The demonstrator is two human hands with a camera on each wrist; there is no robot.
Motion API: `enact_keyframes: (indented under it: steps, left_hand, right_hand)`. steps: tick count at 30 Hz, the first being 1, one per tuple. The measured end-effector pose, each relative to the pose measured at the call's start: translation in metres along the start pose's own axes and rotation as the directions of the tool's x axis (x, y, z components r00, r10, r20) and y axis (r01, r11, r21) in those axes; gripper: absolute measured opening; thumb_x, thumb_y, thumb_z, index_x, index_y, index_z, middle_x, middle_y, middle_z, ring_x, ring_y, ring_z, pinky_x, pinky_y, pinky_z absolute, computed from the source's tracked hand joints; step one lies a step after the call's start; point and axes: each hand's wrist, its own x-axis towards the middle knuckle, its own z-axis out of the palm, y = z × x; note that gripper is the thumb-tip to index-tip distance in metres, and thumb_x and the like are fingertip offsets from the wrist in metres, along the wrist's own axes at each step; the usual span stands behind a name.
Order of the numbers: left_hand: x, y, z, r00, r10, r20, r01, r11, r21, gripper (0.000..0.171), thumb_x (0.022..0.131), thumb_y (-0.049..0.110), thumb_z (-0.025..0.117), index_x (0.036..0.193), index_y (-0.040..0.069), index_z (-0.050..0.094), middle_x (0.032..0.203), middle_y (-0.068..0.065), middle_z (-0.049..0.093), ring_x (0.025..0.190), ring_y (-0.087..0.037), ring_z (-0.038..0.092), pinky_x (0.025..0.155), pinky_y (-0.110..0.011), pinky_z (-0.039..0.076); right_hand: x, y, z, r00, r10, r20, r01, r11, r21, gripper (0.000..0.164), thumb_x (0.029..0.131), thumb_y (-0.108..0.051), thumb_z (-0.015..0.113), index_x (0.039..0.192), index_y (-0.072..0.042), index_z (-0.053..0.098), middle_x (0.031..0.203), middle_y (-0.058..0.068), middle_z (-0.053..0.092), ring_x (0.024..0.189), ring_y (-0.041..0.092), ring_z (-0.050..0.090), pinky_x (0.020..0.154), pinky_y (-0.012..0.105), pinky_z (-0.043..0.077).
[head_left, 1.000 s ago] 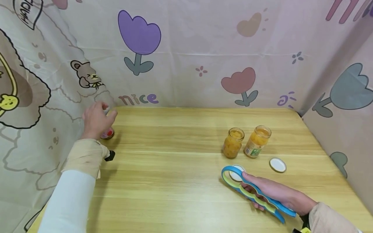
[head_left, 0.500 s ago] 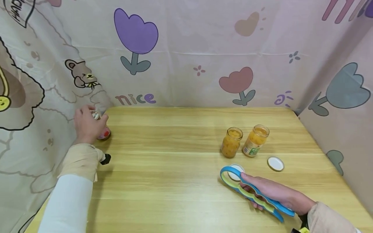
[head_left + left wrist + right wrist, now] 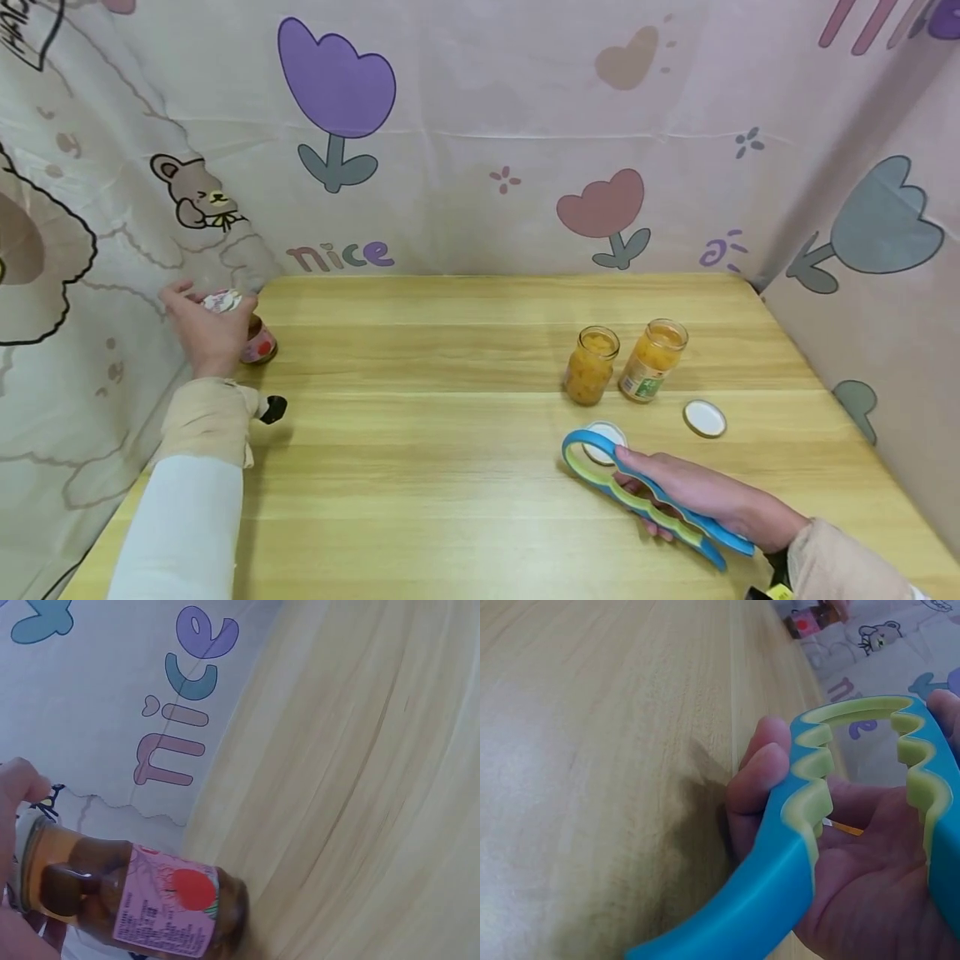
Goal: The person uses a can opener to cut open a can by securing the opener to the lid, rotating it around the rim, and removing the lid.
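Observation:
At the table's far left corner, a glass jar (image 3: 258,343) with a pink label and dark contents stands with its lid (image 3: 222,301) on. My left hand (image 3: 210,333) holds it at the lid, fingers on one side and thumb on the other. The left wrist view shows the jar (image 3: 165,900) closely, its label bearing a red fruit. Low at the right, my right hand (image 3: 697,492) grips a blue and green jar opener (image 3: 780,885) by its two arms. The opener's rounded end lies over part of a loose white lid (image 3: 617,432).
Two lidless jars with orange-yellow contents, a left one (image 3: 591,371) and a labelled right one (image 3: 651,367), stand at the right. Another loose lid (image 3: 705,418) lies near them. Printed cloth (image 3: 450,167) hangs behind and beside the wooden table (image 3: 412,417).
My left hand has shifted left and a little nearer around the jar's top, showing more of the lid. My right hand keeps its hold on the jar opener. The view has turned slightly right.

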Motion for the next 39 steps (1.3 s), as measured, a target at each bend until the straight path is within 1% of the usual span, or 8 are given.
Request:
enact_keyframes:
  steps: [5,8,11,21,24,28,33,39]
  left_hand:
    - [0.003,-0.009,0.003,0.998,-0.065,-0.014,0.063,0.991,-0.12,0.085,0.079,0.033,0.076,0.142,0.031,0.019,0.133,0.005,0.036,0.122,-0.015,0.039,0.102,-0.024,0.035]
    - [0.005,-0.014,0.004,0.995,-0.101,0.012,0.102,0.982,-0.159,0.089,0.077,0.032,0.077,0.143,0.032,0.017,0.138,0.003,0.035,0.124,-0.015,0.038,0.103,-0.024,0.034]
    - [0.006,-0.017,0.006,0.986,-0.155,0.054,0.162,0.972,-0.171,0.095,0.075,0.035,0.079,0.144,0.032,0.013,0.142,0.002,0.032,0.127,-0.015,0.037,0.104,-0.023,0.035]
    - [0.0,-0.028,0.016,0.958,-0.254,0.131,0.285,0.882,-0.376,0.092,0.067,0.029,0.086,0.143,0.022,0.034,0.132,0.01,0.043,0.118,-0.006,0.042,0.096,-0.017,0.038]
    - [-0.002,-0.035,0.017,0.958,-0.238,0.157,0.283,0.859,-0.426,0.088,0.068,0.028,0.086,0.141,0.023,0.037,0.13,0.01,0.043,0.113,-0.005,0.044,0.092,-0.017,0.04]
    - [-0.003,-0.044,0.02,0.968,-0.182,0.171,0.242,0.853,-0.463,0.088,0.069,0.026,0.086,0.141,0.028,0.036,0.133,0.01,0.041,0.117,-0.005,0.042,0.099,-0.02,0.036]
    - [-0.001,-0.052,0.025,0.978,-0.163,0.132,0.206,0.861,-0.465,0.09,0.069,0.022,0.085,0.142,0.031,0.034,0.135,0.011,0.039,0.123,-0.006,0.038,0.105,-0.022,0.032]
    - [-0.001,-0.053,0.033,0.975,-0.184,0.127,0.221,0.873,-0.435,0.092,0.071,0.022,0.084,0.145,0.031,0.029,0.136,0.011,0.035,0.127,-0.007,0.035,0.107,-0.022,0.03]
  right_hand:
    - [0.001,0.0,-0.001,1.0,-0.012,0.012,0.012,1.0,-0.002,0.064,0.104,-0.05,0.024,0.088,0.008,0.046,0.07,0.009,0.058,0.055,0.02,0.055,0.05,0.025,0.041]
    - [0.001,0.0,0.0,1.0,-0.026,0.016,0.026,1.0,0.008,0.057,0.105,-0.048,0.024,0.09,0.0,0.051,0.071,0.01,0.059,0.056,0.02,0.055,0.051,0.025,0.042]
    - [0.0,0.0,0.0,0.999,-0.045,0.018,0.045,0.999,0.022,0.056,0.105,-0.046,0.024,0.094,0.0,0.053,0.072,0.011,0.059,0.056,0.02,0.055,0.053,0.026,0.045]
    - [-0.002,0.004,0.0,0.998,-0.069,0.004,0.069,0.997,0.043,0.055,0.106,-0.042,0.026,0.094,0.005,0.052,0.072,0.013,0.061,0.057,0.02,0.055,0.056,0.029,0.05]
    - [-0.002,0.005,0.0,0.997,-0.078,0.008,0.078,0.996,0.041,0.059,0.106,-0.042,0.025,0.096,0.011,0.05,0.073,0.014,0.061,0.057,0.02,0.055,0.055,0.029,0.05]
    - [-0.001,0.005,-0.001,0.996,-0.087,0.026,0.086,0.995,0.06,0.061,0.107,-0.042,0.024,0.101,0.014,0.048,0.074,0.014,0.06,0.058,0.02,0.054,0.056,0.029,0.05]
    - [0.0,0.005,0.0,0.995,-0.089,0.039,0.085,0.993,0.087,0.058,0.107,-0.042,0.023,0.101,0.009,0.051,0.075,0.014,0.059,0.059,0.02,0.053,0.058,0.029,0.05]
    - [-0.001,0.004,0.002,0.998,-0.058,0.001,0.058,0.995,0.086,0.054,0.105,-0.047,0.027,0.095,0.001,0.05,0.074,0.013,0.059,0.058,0.02,0.053,0.058,0.03,0.049]
